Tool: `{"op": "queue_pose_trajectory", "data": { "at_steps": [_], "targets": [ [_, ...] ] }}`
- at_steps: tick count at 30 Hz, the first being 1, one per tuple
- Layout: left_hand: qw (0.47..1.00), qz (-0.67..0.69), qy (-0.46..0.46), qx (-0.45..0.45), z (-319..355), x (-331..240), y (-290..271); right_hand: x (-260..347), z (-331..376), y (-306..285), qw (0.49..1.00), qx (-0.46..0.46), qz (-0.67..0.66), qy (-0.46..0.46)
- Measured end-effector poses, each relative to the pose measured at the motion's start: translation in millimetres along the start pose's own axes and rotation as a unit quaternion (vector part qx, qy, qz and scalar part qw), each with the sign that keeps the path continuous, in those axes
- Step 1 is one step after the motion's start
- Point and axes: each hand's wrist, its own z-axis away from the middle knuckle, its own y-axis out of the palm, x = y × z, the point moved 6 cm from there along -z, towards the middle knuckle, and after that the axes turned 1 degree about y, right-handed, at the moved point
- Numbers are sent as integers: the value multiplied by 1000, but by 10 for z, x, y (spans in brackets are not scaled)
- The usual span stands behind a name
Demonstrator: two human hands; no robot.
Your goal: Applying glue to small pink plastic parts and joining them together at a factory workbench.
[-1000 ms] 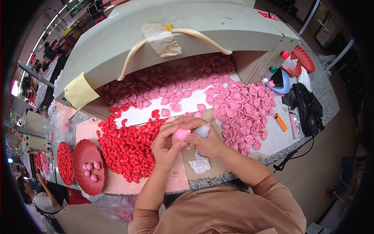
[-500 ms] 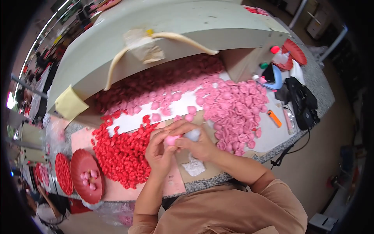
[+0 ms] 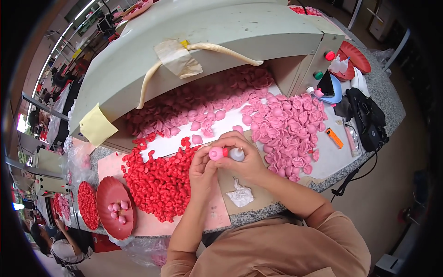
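Observation:
My two hands meet over the front of the table. Between the fingers of my left hand (image 3: 201,167) is a rounded pink piece (image 3: 215,153) with a small knob. A small red piece (image 3: 225,152) sits against its right side, where my right fingertips touch it. My right hand (image 3: 253,162) is closed round a small translucent squeeze bottle (image 3: 237,154), its tip pointing up. Left of my hands spreads a heap of red pieces (image 3: 159,184). To the right lies a pile of pink, cup-like pieces (image 3: 288,124). A crumpled white cloth (image 3: 241,195) rests just below my right hand.
A grey machine housing (image 3: 217,32) arches over more pink pieces at the back. At left, a red scalloped dish (image 3: 108,220) holds several pink pieces beside a dish of red pieces (image 3: 87,205). An orange utility knife (image 3: 334,138) and a black bag (image 3: 367,120) lie at right.
The red piece now shows against the pink piece; it was not visible before. The pink piece has turned between my fingers. The whole view has shifted slightly.

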Motion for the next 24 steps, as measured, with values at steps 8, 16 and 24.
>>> {"op": "queue_pose_trajectory", "data": {
  "at_steps": [8, 16, 24],
  "targets": [
    [997, -72, 37, 16, 13, -109, -18, 118, -44, 42, 992, 46, 108, -43],
    [997, -64, 47, -5, 45, 0, -91, 180, -25, 82, 987, 16, 153, -46],
    [998, -34, 50, -8, 78, 35, -86, 156, -11, 92, 990, 14, 136, -38]
  ]
}}
